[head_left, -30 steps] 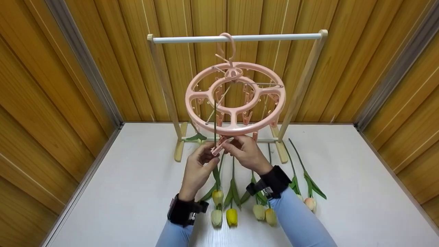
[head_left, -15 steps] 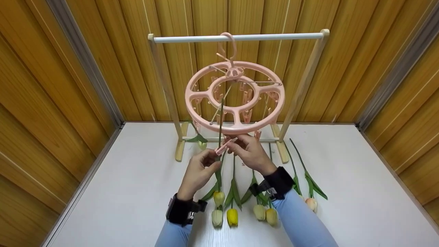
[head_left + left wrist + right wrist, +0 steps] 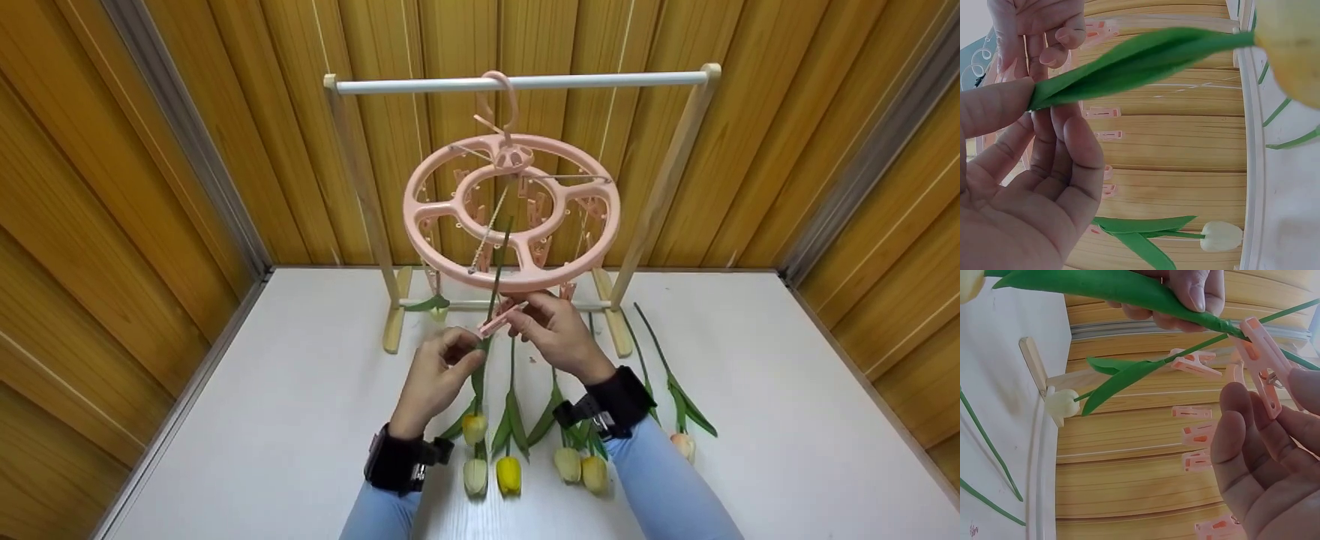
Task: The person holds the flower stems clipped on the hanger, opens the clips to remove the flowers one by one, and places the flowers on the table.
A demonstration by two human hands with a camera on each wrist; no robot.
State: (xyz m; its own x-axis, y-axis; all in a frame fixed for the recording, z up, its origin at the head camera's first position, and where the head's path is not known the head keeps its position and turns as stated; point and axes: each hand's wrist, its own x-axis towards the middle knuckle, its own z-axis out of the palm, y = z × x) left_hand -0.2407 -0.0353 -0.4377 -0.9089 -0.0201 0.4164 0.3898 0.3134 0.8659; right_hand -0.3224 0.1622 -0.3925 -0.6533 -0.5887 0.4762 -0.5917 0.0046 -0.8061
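My left hand [image 3: 439,375] pinches an artificial tulip with a yellowish bloom [image 3: 474,428], thumb and fingers at the base of its green leaf [image 3: 1129,64]. The tulip hangs bloom down, its stem [image 3: 502,262] rising in front of the hanger ring. Between thumb and fingers, my right hand [image 3: 555,334] holds a pink clothespin [image 3: 1264,371] by its handle end. The clothespin's tip lies across the stem just above the leaf; whether it is clamped there I cannot tell. Overhead is the pink round clip hanger [image 3: 510,286].
A white tulip [image 3: 1062,404] hangs from another clothespin [image 3: 1196,363] on the hanger's left. The hanger hooks over the white bar [image 3: 600,81] of a wooden-legged rack. Several tulips lie on the white table [image 3: 285,420], including a bright yellow one [image 3: 508,475]. Wood-patterned walls stand around.
The hanger ring has turned a little, its front spoke moving right. The stem's upper end has swung right. My right hand and the clothespin have shifted slightly right, both grips kept.
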